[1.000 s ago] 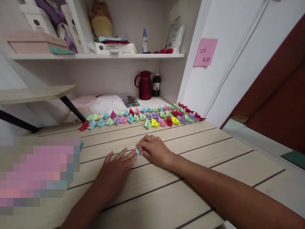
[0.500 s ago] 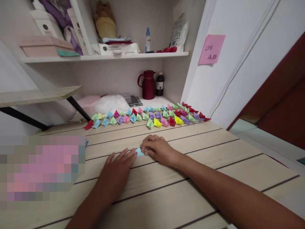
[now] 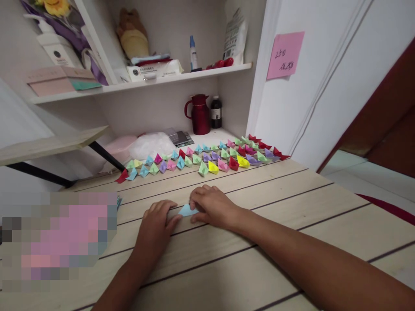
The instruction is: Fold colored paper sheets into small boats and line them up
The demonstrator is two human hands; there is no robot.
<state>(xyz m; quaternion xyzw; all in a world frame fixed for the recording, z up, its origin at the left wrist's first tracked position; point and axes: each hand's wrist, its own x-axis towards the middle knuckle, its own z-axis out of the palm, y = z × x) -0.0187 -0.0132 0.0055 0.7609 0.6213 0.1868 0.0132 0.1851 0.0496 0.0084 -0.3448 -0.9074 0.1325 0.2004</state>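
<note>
The pale wooden plank tabletop (image 3: pixel 259 259) carries everything and gives a flat, hard surface beneath both hands, which suits pressing paper down against it. Beyond the fingertips, towards the wall, the rows of small folded paper boats in many colours (image 3: pixel 207 157) stand in lines, evidently set clear of the working area so the hands have room. Further back from the fingers stand a dark red jug (image 3: pixel 197 114) and a small dark bottle (image 3: pixel 216 112), under a white shelf (image 3: pixel 145 82); a pink sticky note (image 3: pixel 285 55) is fixed to the white panel to the right. The right hand (image 3: pixel 212 207) lies knuckles-up with fingers curled, their tips bearing on the small light blue folded paper piece (image 3: pixel 187 211). The left hand (image 3: pixel 155 226) rests flat-palmed, fingers bent and close together, tips touching the paper's near-left edge, apparently to steady it. The paper lies on the table between the two sets of fingertips, largely covered by them.
</note>
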